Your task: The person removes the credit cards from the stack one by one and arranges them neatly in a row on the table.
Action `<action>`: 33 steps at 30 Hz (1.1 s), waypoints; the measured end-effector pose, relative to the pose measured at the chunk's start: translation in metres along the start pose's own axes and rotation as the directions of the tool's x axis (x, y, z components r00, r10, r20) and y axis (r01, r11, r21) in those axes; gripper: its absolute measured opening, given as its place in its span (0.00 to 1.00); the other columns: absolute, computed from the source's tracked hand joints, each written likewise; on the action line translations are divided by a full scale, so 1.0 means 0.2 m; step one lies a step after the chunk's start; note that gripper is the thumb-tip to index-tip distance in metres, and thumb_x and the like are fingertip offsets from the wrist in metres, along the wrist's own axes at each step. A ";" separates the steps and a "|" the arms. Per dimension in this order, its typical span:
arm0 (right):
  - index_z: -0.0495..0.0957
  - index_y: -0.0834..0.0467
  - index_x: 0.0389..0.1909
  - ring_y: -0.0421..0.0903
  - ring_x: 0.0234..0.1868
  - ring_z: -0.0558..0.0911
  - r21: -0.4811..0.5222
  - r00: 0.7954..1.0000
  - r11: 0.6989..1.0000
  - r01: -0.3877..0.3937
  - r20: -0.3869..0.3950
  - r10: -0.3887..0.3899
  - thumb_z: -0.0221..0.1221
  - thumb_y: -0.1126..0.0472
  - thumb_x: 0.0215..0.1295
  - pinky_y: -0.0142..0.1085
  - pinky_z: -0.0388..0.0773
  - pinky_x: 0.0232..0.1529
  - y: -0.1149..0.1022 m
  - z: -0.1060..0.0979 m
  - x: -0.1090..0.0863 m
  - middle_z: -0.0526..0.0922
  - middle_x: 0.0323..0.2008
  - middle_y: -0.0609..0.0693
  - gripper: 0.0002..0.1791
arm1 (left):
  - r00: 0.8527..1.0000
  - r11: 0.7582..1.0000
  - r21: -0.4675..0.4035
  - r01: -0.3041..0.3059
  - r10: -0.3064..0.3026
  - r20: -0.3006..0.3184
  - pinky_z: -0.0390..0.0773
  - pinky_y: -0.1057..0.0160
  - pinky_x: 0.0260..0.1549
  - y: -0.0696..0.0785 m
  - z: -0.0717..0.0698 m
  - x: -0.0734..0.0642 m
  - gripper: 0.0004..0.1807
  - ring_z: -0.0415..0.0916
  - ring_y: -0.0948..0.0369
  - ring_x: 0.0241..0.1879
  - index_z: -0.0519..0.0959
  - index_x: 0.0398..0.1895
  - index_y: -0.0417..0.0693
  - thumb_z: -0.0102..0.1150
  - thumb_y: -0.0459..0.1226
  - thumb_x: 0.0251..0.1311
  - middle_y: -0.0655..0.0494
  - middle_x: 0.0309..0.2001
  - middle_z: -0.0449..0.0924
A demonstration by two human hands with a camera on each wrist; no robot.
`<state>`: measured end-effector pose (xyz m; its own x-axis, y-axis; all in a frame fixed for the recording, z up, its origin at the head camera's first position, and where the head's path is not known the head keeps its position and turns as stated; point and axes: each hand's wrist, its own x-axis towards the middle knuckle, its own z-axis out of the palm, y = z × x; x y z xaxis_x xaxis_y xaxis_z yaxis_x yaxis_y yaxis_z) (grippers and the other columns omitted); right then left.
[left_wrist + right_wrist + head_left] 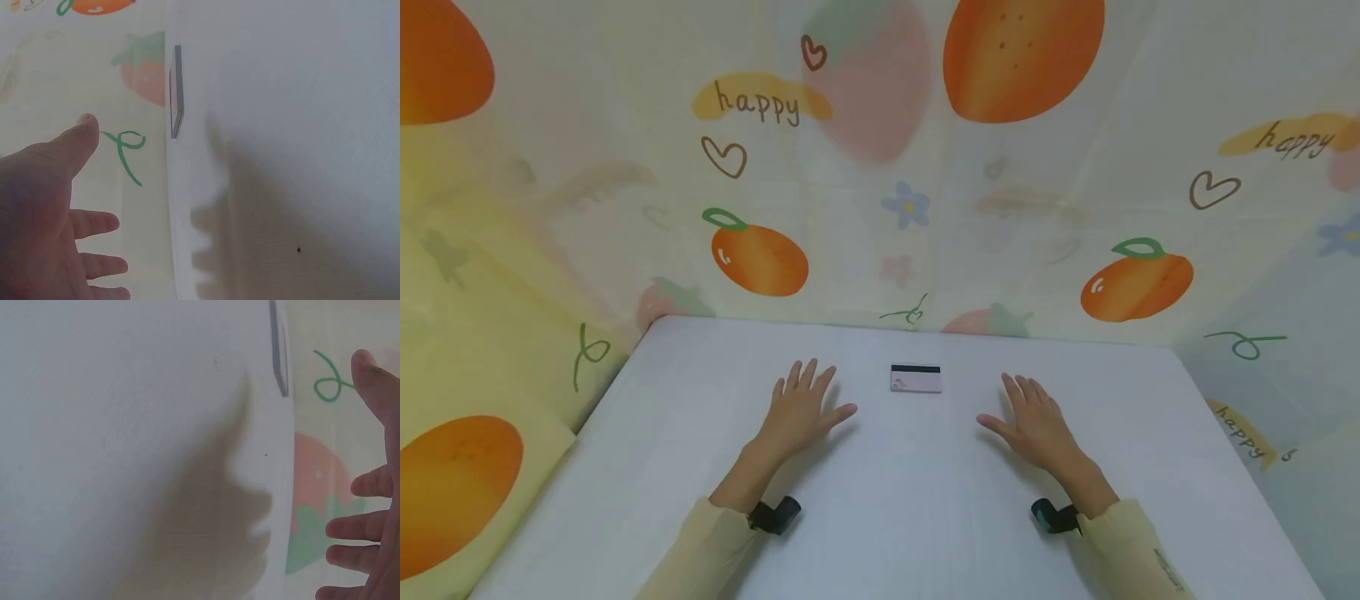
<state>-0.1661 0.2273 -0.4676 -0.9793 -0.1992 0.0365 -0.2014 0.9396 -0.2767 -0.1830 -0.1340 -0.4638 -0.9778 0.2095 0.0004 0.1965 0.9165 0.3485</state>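
Note:
A small flat rectangular thing (916, 382), pale lilac with a black band along its far edge, lies on the white table (917, 500). It resembles a magnetic-stripe card, though the left wrist view shows thick grey sides (180, 94). To its left hovers my left hand (801, 410), palm down, fingers spread and holding nothing. My right hand (1033, 419) is raised on the other side, its thumb apart from the fingers and nothing in its grasp. Both hands cast shadows on the tabletop, and neither touches the flat thing.
A fabric backdrop (850, 250) printed with oranges, strawberries and "happy" lettering hangs behind the table and along its sides. Each wrist wears a black camera, one on the left (777, 515) and one on the right (1055, 516), below pale sleeves.

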 end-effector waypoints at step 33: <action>0.58 0.64 0.72 0.63 0.71 0.63 0.114 0.986 0.987 0.112 0.109 -0.124 0.58 0.40 0.65 0.57 0.62 0.69 -0.09 0.04 0.24 0.64 0.69 0.66 0.44 | 0.989 0.970 -0.206 -0.131 0.143 0.046 0.60 0.46 0.70 0.12 0.08 0.25 0.40 0.55 0.46 0.73 0.64 0.71 0.47 0.60 0.57 0.60 0.42 0.73 0.59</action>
<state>-0.2104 0.1993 -0.4686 -0.9384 -0.3437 -0.0347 -0.3059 0.8735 -0.3787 -0.2252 -0.0962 -0.4714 -0.9353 0.3539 0.0071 0.3035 0.7913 0.5307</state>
